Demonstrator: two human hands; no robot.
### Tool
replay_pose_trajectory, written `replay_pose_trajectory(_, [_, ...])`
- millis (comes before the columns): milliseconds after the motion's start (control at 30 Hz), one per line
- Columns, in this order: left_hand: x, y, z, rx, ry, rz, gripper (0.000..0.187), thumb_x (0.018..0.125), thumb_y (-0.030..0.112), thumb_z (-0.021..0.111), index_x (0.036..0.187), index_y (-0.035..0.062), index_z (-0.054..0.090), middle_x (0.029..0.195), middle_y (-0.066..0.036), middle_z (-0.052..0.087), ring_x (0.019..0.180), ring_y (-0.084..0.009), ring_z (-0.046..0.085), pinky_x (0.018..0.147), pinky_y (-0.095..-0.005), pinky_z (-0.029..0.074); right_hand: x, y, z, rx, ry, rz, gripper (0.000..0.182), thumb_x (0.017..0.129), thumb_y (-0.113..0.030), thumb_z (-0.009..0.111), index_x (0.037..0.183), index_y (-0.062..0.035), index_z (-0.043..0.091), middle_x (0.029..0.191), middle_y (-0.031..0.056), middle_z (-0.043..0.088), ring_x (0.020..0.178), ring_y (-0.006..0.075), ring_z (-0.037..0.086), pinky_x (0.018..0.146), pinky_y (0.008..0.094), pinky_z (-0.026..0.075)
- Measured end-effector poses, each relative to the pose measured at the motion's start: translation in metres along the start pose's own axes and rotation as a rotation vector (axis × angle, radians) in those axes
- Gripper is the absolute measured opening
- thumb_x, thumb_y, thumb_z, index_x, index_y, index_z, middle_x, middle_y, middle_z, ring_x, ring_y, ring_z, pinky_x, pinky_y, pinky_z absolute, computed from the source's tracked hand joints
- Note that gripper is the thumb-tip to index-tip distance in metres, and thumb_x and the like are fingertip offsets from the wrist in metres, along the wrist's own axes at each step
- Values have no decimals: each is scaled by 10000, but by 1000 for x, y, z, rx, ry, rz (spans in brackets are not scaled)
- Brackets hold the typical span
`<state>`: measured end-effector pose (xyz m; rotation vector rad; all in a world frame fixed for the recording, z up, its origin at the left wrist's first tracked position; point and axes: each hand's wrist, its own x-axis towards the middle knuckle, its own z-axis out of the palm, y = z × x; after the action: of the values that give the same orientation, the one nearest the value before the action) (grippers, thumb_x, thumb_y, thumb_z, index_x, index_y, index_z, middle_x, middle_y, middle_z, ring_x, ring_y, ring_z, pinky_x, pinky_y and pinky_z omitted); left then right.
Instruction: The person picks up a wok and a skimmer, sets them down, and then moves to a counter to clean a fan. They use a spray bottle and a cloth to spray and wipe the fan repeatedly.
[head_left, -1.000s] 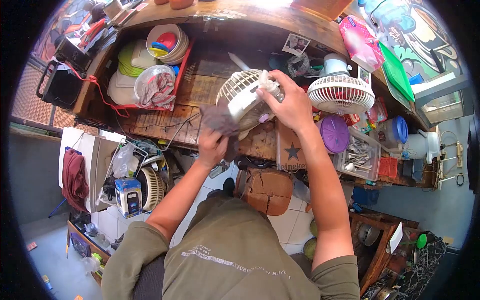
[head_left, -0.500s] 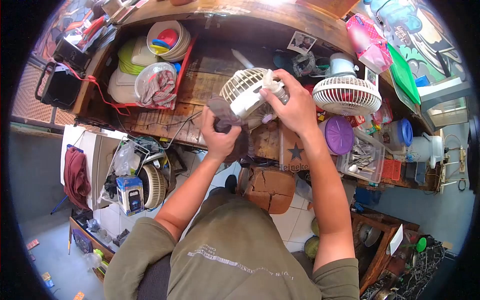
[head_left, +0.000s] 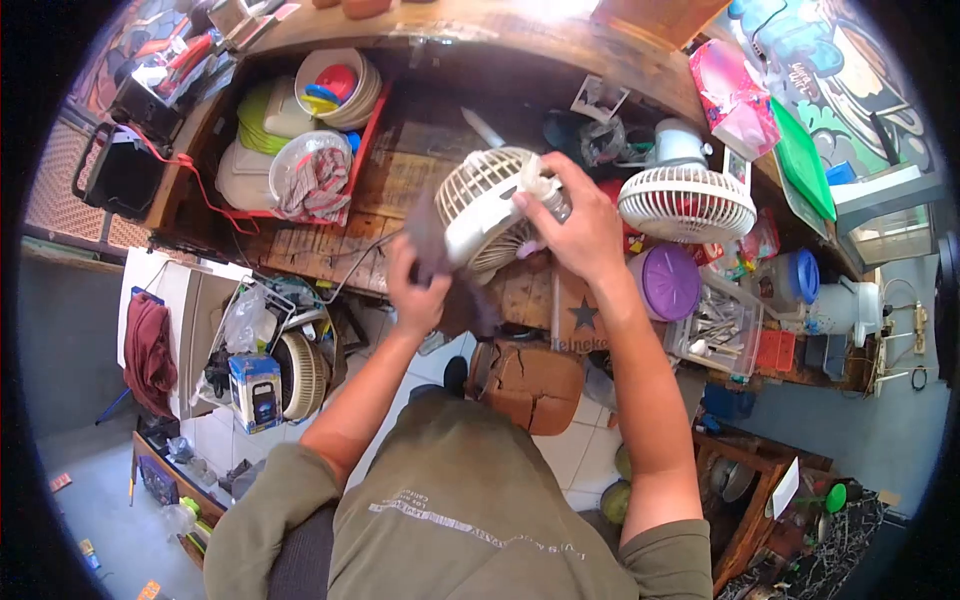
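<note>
A small white fan with a slatted cage (head_left: 484, 192) is held above the wooden workbench, tilted so its rim slants across the view. My right hand (head_left: 585, 225) grips it at the pale neck on its right side, fingers wrapped round that part. My left hand (head_left: 415, 300) is closed on a dark grey-brown cloth (head_left: 432, 235), which lies against the left edge of the fan and hangs below. Both the cloth and the left fingers are somewhat blurred. Below the fan, a cardboard box with a star (head_left: 578, 310) stands at the bench edge.
Another white fan (head_left: 688, 205) stands to the right, by a purple-lidded tub (head_left: 670, 283) and a clear cutlery bin (head_left: 722, 330). At left a red tray (head_left: 372, 110) holds bowls and plates. A brown cracked-top stool (head_left: 530, 388) is below the bench.
The fan has turned in my right hand, showing more of its cage and underside. My left hand and the cloth have shifted slightly left and down along its edge.
</note>
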<state>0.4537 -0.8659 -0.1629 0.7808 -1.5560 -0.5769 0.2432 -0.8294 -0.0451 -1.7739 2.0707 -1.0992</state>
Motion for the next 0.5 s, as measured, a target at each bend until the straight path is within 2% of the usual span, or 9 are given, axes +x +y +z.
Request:
replay_pose_trajectory(133, [-15,-3,-13,106,-125,65,254,785,-47,616,1037,-11,616,1072,-152,630,1049,-312,590,916,-364,443,0,2,7,28,86,-73,401,822,-388,693,1101,-118,591,1156,95,640,1013,345,632,811,426,512])
replay_pose_trajectory(200, [12,20,10,114,-289,181,223,789,-5,632,1012,6,629,1055,-142,630,1005,-355,585,887,-375,467,-1,4,8,20,91,-87,397,825,-379,689,1100,-111,588,1170,99,634,1015,347,631,813,426,512])
replay_pose_trajectory(233, [27,28,19,114,-285,181,223,789,-5,632,1012,6,629,1055,-142,630,1005,-355,585,887,-375,467,-1,4,8,28,93,-86,398,823,-377,691,1100,-109,589,1166,101,636,1017,349,630,812,425,513])
replay_pose_trajectory(300, [52,40,32,236,-392,314,257,781,1,622,1038,4,639,1115,-162,612,1084,-394,568,913,-402,467,2,5,7,30,104,-89,400,821,-375,693,1100,-108,589,1162,102,638,1019,352,629,811,425,513])
replay_pose_trajectory(400, [30,22,11,261,-390,306,280,766,-7,616,1044,5,647,1180,-180,587,1171,-417,531,938,-412,461,2,7,6,34,53,-40,403,817,-374,697,1111,-119,594,1153,100,644,1020,351,629,809,425,514])
replay_pose_trajectory(433, [17,14,1,174,-419,258,265,754,-10,619,1018,-8,638,1202,-199,567,1230,-450,479,991,-452,427,2,5,2,58,14,-10,409,816,-376,699,1119,-121,595,1154,103,645,1023,350,628,815,423,513])
replay_pose_trajectory(467, [7,6,-7,170,-417,269,265,754,-10,619,1018,-8,638,1202,-199,567,1230,-450,479,991,-452,427,2,5,0,84,-25,24,416,815,-378,700,1128,-123,597,1155,106,646,1027,350,628,821,420,513])
replay_pose_trajectory(500, [-2,0,-16,187,-484,276,258,760,-35,613,1017,-26,629,1204,-220,561,1212,-452,487,1012,-465,405,1,8,3,54,24,-23,367,843,-308,704,1136,-112,604,1081,87,679,967,268,673,820,334,510])
